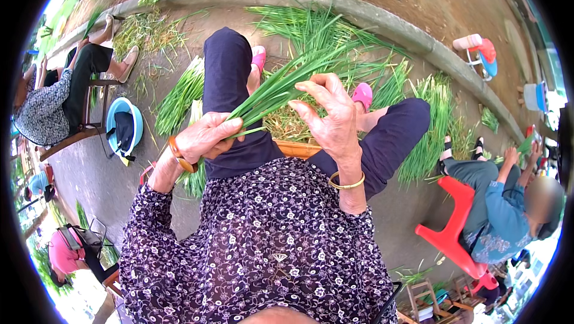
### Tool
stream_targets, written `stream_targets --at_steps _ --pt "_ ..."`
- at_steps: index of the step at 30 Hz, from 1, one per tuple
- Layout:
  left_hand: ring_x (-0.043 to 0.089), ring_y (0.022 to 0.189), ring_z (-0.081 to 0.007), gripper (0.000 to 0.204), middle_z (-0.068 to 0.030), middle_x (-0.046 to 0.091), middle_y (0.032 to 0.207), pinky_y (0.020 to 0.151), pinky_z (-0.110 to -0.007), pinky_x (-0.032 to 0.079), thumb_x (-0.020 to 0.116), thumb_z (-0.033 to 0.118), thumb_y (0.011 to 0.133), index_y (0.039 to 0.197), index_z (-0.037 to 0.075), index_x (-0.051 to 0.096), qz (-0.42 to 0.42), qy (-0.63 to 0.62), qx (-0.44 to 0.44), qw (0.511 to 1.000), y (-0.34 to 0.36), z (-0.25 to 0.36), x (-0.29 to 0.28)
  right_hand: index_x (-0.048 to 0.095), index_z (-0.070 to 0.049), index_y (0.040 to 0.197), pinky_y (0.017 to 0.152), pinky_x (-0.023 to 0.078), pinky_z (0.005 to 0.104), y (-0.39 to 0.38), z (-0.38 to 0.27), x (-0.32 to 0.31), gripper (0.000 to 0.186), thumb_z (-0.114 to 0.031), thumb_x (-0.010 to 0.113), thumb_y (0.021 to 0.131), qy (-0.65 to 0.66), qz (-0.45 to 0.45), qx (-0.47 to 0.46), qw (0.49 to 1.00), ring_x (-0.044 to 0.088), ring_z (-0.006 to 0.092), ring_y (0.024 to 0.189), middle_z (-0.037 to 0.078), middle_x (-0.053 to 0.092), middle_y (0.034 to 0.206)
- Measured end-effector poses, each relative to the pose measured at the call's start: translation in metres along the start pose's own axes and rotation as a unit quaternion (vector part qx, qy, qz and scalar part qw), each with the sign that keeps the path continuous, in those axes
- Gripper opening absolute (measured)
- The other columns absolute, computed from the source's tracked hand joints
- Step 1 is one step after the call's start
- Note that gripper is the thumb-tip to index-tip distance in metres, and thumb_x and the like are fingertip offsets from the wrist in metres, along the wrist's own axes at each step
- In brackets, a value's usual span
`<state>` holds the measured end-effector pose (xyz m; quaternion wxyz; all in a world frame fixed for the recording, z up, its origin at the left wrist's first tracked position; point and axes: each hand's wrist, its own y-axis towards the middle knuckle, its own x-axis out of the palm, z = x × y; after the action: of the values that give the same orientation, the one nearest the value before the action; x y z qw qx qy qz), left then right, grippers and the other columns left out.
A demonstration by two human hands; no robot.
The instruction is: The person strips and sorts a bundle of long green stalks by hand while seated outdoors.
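Note:
My left hand (208, 135) is closed around the lower end of a bunch of garlic chives (288, 82), whose long flat green leaves fan out up and to the right. Beside the leaves, my right hand (332, 122) is raised with thumb and fingers apart, and I see nothing held in it. Beyond my feet lies a large loose pile of chives (305, 28) on the pavement. More bundles rest left of my knee, such as the pale-ended chives (182, 93), and others (427, 126) lie to the right. Dry yellowish trimmings (287, 122) lie between my legs.
A stone kerb (382, 17) curves along the far side. At left are a light-blue basin (136, 144) with a dark item inside and a seated person (51, 105). At right, another person (508, 204) sits by a red plastic stool (454, 228). Withered scraps (146, 37) litter the ground.

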<state>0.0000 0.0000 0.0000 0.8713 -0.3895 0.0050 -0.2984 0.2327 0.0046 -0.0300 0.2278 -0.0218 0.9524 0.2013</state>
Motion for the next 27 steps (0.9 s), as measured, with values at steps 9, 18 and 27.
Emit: stream_targets --at_steps 9,18,27 --pt "0.02 0.037 -0.0004 0.034 0.0079 0.028 0.048 0.033 -0.018 0.012 0.044 0.037 0.085 0.077 0.005 0.05 -0.003 -0.025 -0.005 1.0 -0.001 -0.003 -0.001 0.059 -0.002 0.081 0.052 0.042 0.025 0.0 0.005 0.013 0.015 -0.005 0.064 0.067 -0.014 0.022 -0.016 1.0 0.053 0.0162 0.059 0.006 0.054 0.071" --pt "0.02 0.037 -0.0001 0.033 0.0082 0.028 0.047 0.032 -0.018 0.013 0.045 0.038 0.084 0.077 0.007 0.051 -0.01 -0.047 -0.01 0.999 0.0 -0.004 -0.003 0.059 -0.004 0.084 0.046 0.041 0.0272 -0.002 0.002 0.011 0.017 -0.012 0.063 0.069 0.018 -0.006 0.081 0.997 0.053 0.0181 0.051 0.007 0.056 0.066" --pt "0.02 0.037 -0.0001 0.032 0.0083 0.028 0.047 0.032 -0.018 0.012 0.045 0.038 0.084 0.078 0.007 0.051 -0.012 -0.033 -0.018 0.999 0.002 -0.007 -0.003 0.061 -0.004 0.08 0.045 0.04 0.0274 -0.001 -0.004 0.012 0.018 -0.019 0.063 0.069 0.006 -0.051 0.147 0.988 0.054 0.017 0.048 0.007 0.057 0.06"
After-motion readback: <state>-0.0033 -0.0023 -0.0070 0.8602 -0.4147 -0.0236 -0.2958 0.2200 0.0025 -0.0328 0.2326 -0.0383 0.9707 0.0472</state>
